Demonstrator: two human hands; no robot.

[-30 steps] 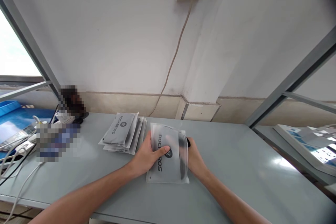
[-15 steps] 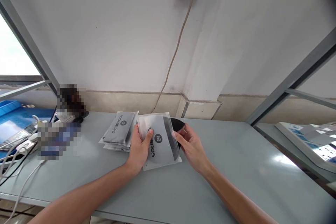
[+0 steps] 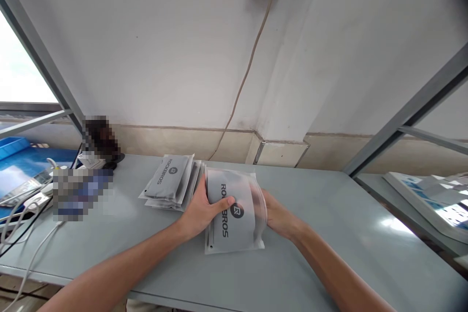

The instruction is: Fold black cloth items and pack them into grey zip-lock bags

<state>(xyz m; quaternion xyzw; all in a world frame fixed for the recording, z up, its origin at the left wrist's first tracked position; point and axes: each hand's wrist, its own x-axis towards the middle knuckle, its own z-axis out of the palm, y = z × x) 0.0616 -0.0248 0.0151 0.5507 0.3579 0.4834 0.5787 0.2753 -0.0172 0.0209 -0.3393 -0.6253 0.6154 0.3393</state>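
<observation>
A frosted bag (image 3: 241,239) printed ROCKBROS, with a grey item inside, is held above the grey table. My left hand (image 3: 204,209) grips its left side, thumb on the front near the round logo. My right hand (image 3: 274,212) is at the bag's right end, its fingers inside the open mouth and showing blurred through the film. Whether those fingers hold anything is hidden. Left of my left hand lies a pile of similar bags (image 3: 166,178), the top one also printed ROCKBROS.
White cables and power strips (image 3: 40,200) lie at the left beside a blue tray (image 3: 14,146). A cable (image 3: 248,68) hangs down the wall from a socket. Grey metal frame bars (image 3: 395,122) slant up at both sides. A printed white panel (image 3: 427,200) lies at right.
The held bag has moved right and toward me and turned slightly. My right fingers, earlier pinching at its edge by a black piece, are now inside the mouth; the black piece no longer shows.
</observation>
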